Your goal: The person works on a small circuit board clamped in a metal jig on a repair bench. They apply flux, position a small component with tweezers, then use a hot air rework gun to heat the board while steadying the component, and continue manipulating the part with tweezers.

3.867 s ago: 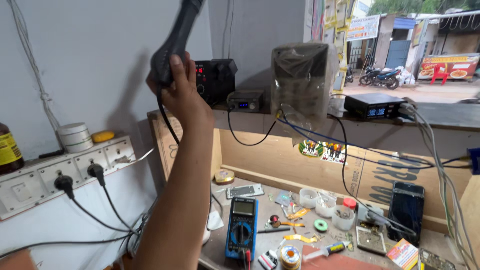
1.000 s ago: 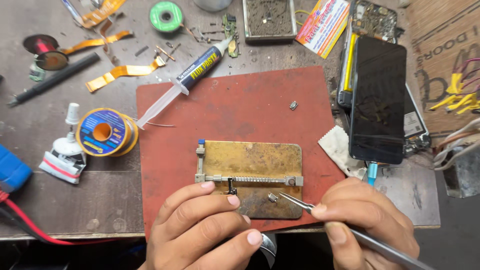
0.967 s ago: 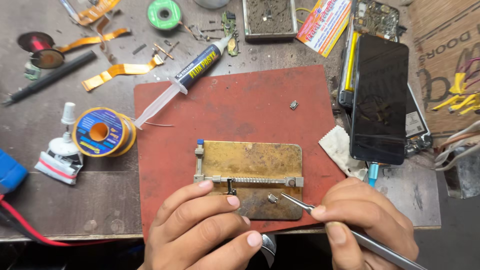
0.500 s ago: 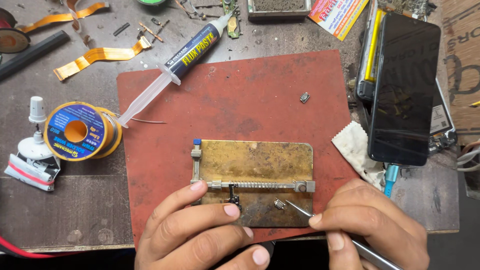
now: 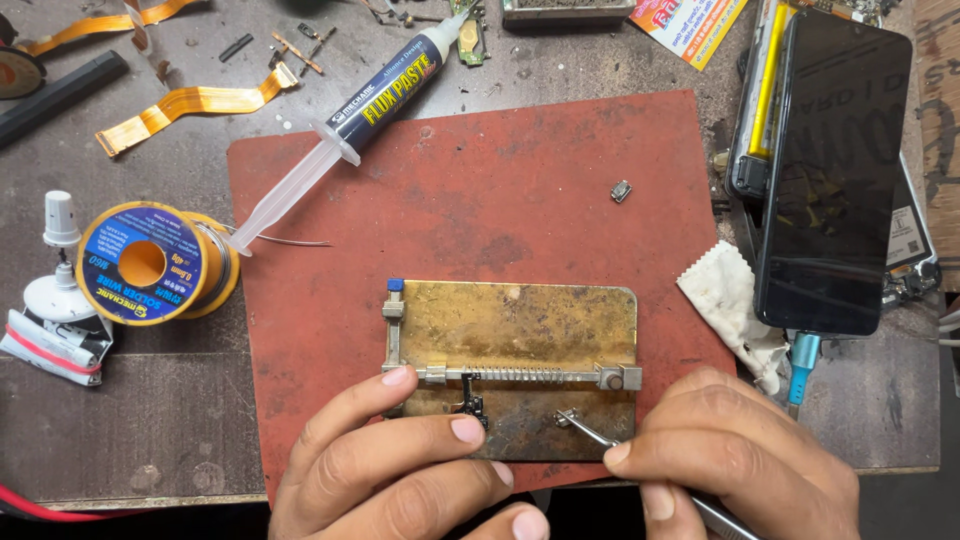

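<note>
— Two hands sit at the bottom of the bench. What are they doing?

— At about 7 o'clock, the left hand (image 5: 400, 470) has its fingers lying loose on the brass holder plate (image 5: 515, 365). One fingertip touches a tiny dark part (image 5: 470, 405) clamped under the spring bar. It presses; it does not pinch.

— And the other one?

— At 5 o'clock, the right hand (image 5: 730, 465) has its fingers pinched tight on thin metal tweezers (image 5: 590, 432). The tips rest on the plate, just beside the tiny part, at its 3 o'clock.

— Where is the plate?

— On the red mat (image 5: 500, 200), near the front edge.

— Is much done?

— I think only the start is done. The tiny part looks already clamped. The flux syringe (image 5: 350, 125) lies untouched at 11 o'clock. The solder wire spool (image 5: 150, 262) sits at 9 o'clock, also untouched. A small loose chip (image 5: 621, 191) waits on the mat at 1 o'clock. A dark phone (image 5: 830, 170) lies at 2 o'clock, plugged into a cable.

— So the joining is left?

— It seems so.
</note>
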The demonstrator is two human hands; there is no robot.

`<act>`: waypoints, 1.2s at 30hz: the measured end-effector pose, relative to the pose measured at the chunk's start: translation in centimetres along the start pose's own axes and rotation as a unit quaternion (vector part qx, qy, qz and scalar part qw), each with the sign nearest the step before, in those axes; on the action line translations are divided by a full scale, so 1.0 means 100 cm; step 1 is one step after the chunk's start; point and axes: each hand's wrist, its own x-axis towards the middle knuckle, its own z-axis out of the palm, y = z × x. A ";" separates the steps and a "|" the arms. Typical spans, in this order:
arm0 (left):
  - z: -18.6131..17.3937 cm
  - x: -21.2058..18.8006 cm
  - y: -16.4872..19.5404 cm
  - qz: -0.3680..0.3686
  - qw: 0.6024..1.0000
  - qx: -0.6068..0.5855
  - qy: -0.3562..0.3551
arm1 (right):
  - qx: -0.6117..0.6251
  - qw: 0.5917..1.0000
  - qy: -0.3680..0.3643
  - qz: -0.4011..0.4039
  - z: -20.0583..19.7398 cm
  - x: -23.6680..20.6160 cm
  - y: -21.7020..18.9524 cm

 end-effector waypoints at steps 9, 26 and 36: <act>-0.001 0.001 -0.002 0.012 1.000 0.007 -0.005 | 0.032 0.999 0.029 -0.017 -0.004 -0.004 0.004; -0.002 0.001 -0.003 0.018 1.000 0.014 -0.014 | 0.007 0.999 0.031 0.003 -0.002 -0.005 0.002; -0.007 0.002 -0.002 0.006 1.000 0.005 -0.023 | 0.007 1.000 0.012 -0.014 -0.001 -0.003 0.003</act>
